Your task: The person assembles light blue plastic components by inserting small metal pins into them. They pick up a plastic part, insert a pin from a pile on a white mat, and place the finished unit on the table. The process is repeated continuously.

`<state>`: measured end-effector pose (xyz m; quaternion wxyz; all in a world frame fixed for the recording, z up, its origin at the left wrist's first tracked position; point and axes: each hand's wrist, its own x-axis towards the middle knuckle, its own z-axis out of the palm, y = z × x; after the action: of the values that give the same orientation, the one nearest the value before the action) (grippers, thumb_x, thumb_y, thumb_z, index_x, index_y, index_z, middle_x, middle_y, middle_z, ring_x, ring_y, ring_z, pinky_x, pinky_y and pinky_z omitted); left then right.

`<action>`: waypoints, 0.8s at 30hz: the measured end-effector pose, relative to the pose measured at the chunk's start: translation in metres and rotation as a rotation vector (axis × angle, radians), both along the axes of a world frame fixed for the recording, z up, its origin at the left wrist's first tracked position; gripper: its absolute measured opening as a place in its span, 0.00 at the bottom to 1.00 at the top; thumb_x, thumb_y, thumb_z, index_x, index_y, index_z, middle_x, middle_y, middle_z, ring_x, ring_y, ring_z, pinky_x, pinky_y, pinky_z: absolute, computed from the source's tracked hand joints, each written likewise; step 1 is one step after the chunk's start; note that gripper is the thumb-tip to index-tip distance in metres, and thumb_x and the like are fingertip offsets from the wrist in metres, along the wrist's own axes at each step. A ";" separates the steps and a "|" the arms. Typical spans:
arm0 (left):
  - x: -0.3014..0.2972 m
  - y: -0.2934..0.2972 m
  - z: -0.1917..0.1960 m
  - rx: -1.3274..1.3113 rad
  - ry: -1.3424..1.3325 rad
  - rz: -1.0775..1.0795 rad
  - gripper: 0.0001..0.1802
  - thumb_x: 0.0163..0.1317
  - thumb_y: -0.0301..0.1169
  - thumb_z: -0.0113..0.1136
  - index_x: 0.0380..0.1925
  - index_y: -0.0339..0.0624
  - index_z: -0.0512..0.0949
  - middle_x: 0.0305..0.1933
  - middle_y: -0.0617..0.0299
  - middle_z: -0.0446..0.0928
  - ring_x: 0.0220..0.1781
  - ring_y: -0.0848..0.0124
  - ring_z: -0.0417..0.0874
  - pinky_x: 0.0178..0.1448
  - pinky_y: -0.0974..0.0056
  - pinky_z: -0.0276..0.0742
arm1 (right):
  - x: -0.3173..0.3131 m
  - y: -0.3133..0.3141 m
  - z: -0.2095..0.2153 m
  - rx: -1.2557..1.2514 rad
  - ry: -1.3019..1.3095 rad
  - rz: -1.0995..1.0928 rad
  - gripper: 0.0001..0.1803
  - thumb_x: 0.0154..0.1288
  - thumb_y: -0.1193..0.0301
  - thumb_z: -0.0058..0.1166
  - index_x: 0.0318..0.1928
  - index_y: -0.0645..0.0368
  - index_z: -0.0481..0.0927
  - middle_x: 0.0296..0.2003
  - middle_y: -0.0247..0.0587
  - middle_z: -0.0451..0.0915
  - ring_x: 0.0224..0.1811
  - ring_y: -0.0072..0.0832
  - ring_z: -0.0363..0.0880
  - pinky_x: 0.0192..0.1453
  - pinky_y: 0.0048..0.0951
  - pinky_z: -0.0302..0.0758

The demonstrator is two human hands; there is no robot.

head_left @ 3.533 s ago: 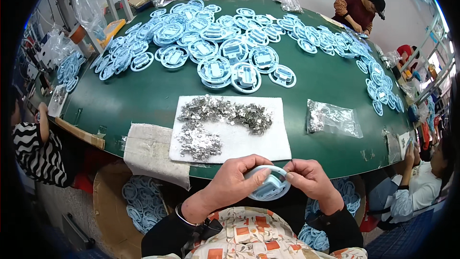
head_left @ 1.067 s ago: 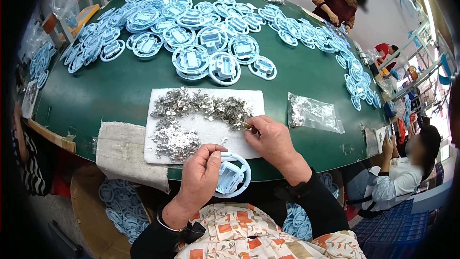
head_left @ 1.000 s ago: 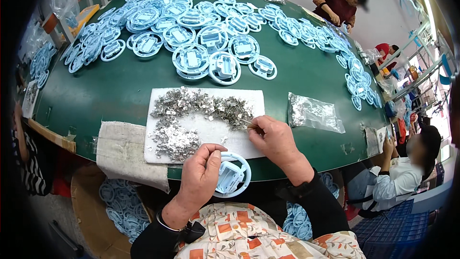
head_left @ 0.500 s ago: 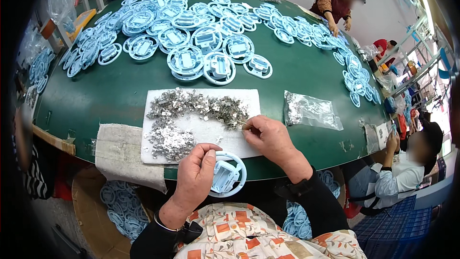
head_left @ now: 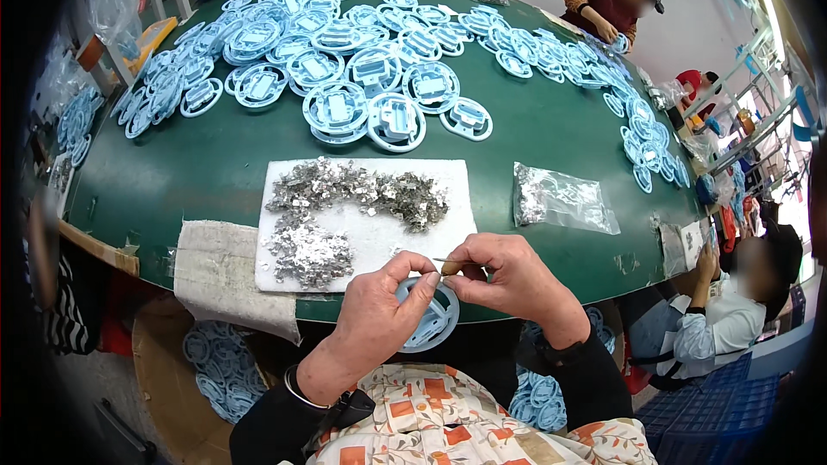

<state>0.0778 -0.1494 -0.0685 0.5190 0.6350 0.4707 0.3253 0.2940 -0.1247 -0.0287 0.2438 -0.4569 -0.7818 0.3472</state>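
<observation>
Close in front of me, my left hand (head_left: 376, 314) grips a light blue, wheel-shaped plastic part (head_left: 431, 331) by its rim. My right hand (head_left: 517, 280) is closed on a thin metal tool (head_left: 441, 259) with a brownish part at the fingers; its exact kind is unclear. Fingertips of both hands nearly meet over the wheel's upper rim. Any small piece between them is hidden. Just beyond lies a white foam board (head_left: 383, 250) bearing a heap of small metal clips (head_left: 345, 194) and a second, whiter-looking pile (head_left: 310, 250).
Many blue wheel parts (head_left: 336, 108) cover the far green table (head_left: 215, 176). A clear bag of metal pieces (head_left: 564, 198) lies right of the board, a cloth (head_left: 228, 275) left. A carton (head_left: 164, 379) holds more wheels below. Co-workers sit at right (head_left: 715, 319) and far right (head_left: 607, 4).
My right hand has come from the clip heap toward me and left, to the wheel. My left hand has shifted right, meeting it. The far co-worker's hands have moved up.
</observation>
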 end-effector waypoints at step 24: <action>0.023 0.007 -0.025 -0.069 -0.112 0.111 0.15 0.76 0.29 0.46 0.52 0.34 0.80 0.36 0.63 0.82 0.36 0.80 0.77 0.42 0.70 0.76 | 0.018 -0.029 -0.024 -0.301 0.347 -0.273 0.04 0.67 0.75 0.61 0.37 0.64 0.83 0.26 0.22 0.75 0.27 0.08 0.66 0.29 0.17 0.64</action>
<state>0.1008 -0.1427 -0.0934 0.5472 0.5704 0.4864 0.3724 0.3119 -0.1538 -0.0532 0.3479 -0.5230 -0.5990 0.4966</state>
